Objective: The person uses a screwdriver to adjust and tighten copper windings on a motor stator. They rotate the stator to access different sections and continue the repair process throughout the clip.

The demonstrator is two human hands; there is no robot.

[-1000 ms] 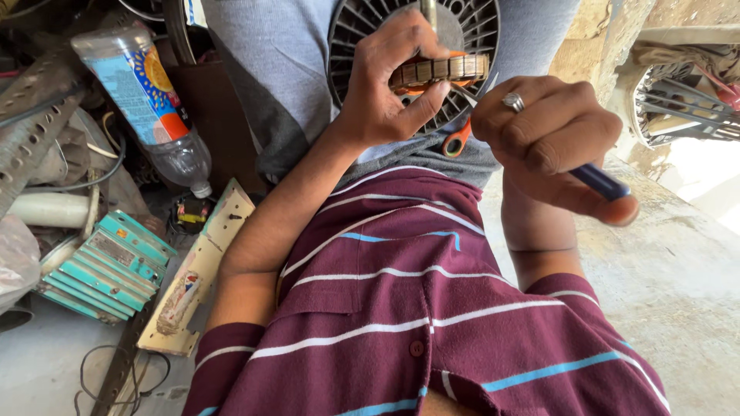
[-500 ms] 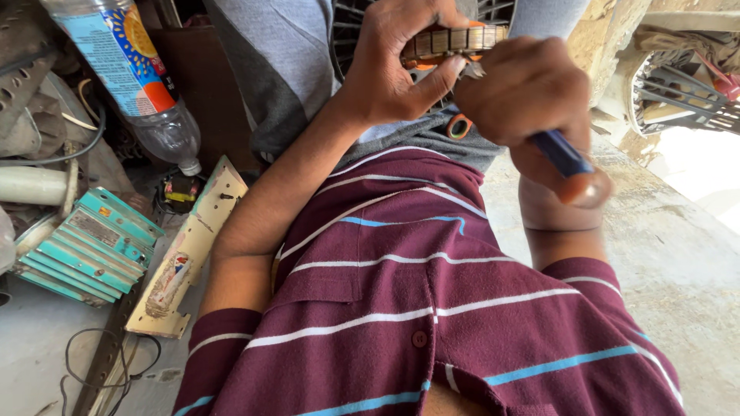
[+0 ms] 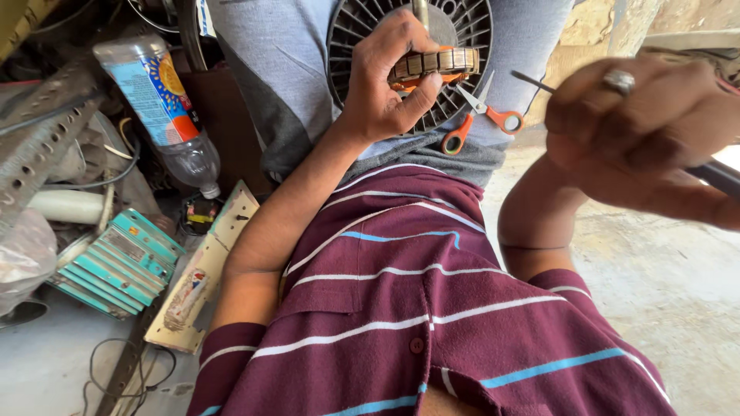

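Observation:
My left hand (image 3: 383,86) grips a ring-shaped motor core (image 3: 436,61) with brown metal segments, pressing it against a dark ribbed round fan housing (image 3: 358,27) on my lap. My right hand (image 3: 646,137), wearing a ring, is up at the right, close to the camera and apart from the core. It is closed on a thin tool whose metal shaft (image 3: 532,80) points left toward the core; its dark handle sticks out at the right edge. Small orange-handled scissors (image 3: 483,119) lie on my lap just below the housing.
At the left there is clutter: a plastic bottle with a blue label (image 3: 163,114), a stack of teal boxes (image 3: 117,265), a white board (image 3: 205,270), a white roll (image 3: 69,206), a perforated metal angle (image 3: 38,139) and loose wires. Concrete floor (image 3: 663,285) lies at the right.
My right hand has pulled away from the motor core, moving right and toward the camera with the tool. My left hand still holds the core on the housing.

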